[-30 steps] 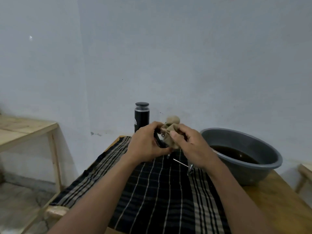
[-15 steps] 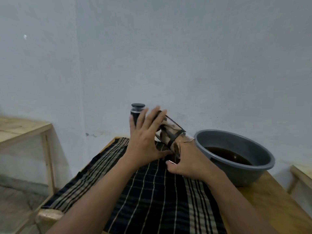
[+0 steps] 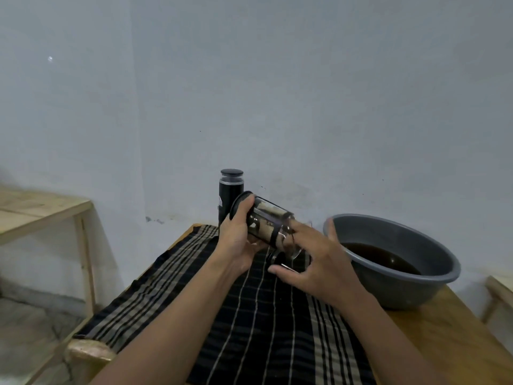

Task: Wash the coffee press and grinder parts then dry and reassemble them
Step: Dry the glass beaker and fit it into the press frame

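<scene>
Head view: my left fingers (image 3: 244,211) wrap the base of the coffee press (image 3: 268,218), tipped sideways above the checked cloth (image 3: 249,329). My right fingers (image 3: 299,230) spread loose at its mouth. The grinder (image 3: 230,194) stands behind and the basin (image 3: 416,290) holds brown water. Washing looks done; I'd judge drying underway and reassembly ahead.
</scene>
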Action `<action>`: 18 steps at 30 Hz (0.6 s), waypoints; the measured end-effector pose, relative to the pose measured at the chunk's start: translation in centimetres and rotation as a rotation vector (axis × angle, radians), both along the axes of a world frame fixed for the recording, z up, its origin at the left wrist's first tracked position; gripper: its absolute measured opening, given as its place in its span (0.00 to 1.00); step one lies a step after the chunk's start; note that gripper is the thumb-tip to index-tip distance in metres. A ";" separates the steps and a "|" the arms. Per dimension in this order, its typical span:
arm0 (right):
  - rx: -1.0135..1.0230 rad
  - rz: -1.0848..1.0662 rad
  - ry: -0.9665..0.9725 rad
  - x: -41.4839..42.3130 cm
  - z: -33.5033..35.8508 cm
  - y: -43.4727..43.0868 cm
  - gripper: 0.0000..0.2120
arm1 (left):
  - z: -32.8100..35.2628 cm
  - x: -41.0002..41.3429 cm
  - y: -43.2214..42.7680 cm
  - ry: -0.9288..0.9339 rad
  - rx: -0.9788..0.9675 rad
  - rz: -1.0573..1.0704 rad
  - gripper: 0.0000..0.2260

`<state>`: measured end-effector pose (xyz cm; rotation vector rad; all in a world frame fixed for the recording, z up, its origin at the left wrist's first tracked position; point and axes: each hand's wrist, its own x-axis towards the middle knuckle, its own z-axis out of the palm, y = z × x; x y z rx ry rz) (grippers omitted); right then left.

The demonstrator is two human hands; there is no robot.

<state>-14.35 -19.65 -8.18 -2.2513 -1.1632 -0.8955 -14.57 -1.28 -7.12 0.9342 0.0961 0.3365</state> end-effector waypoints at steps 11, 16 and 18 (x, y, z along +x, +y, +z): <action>-0.251 -0.073 0.360 -1.3 1.6 2.6 0.44 | 2.1 -0.9 -0.5 -0.222 0.222 -0.008 0.22; 0.338 0.537 0.950 -2.7 1.4 3.1 0.39 | 1.6 -0.4 0.9 -0.278 0.245 0.010 0.23; 0.458 0.795 1.211 -3.2 1.7 3.1 0.41 | 1.5 -0.2 1.6 -0.289 0.178 0.007 0.25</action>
